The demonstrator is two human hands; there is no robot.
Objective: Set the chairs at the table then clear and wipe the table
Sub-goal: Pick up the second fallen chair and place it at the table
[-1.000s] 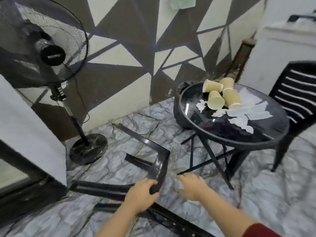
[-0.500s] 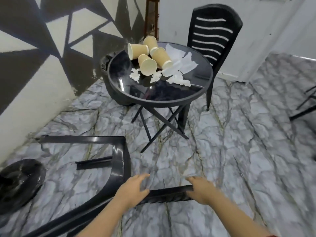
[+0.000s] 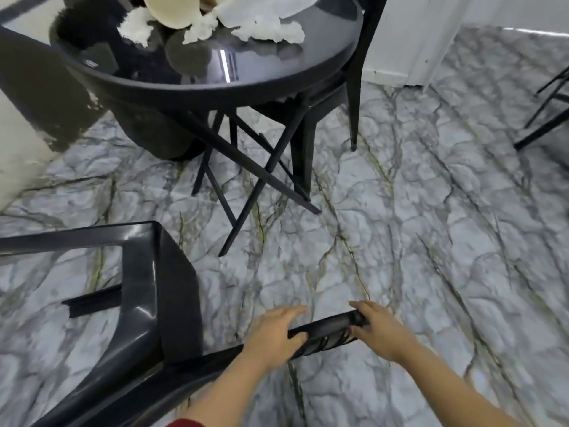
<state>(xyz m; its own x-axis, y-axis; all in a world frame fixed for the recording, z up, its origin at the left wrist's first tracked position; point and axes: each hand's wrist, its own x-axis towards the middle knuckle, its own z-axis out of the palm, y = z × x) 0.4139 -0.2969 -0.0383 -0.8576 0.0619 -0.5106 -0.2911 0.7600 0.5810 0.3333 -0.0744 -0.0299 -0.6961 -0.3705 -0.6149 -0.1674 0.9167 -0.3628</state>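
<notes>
Head view: step in hand looks like the first one, setting chairs, with a tipped black chair lying on its side on the marble floor, near left of the round counter. Both hands are on its top rail at near centre. Left hand grip: thumb under the rail, fingers laid over it and only loosely bent, so a partial wrap, not tight. Right hand grip: fingers curled over the rail's right end, holding it. Next move, as I judge it: firm up the left grip, lift the rail to swing the chair upright onto its legs, then slide it in to the counter without hitting the crossed legs. A second chair already stands at the far right of the counter. Counter not cleared yet: a paper cup and crumpled tissue sit on the glass top; wiping comes later.
</notes>
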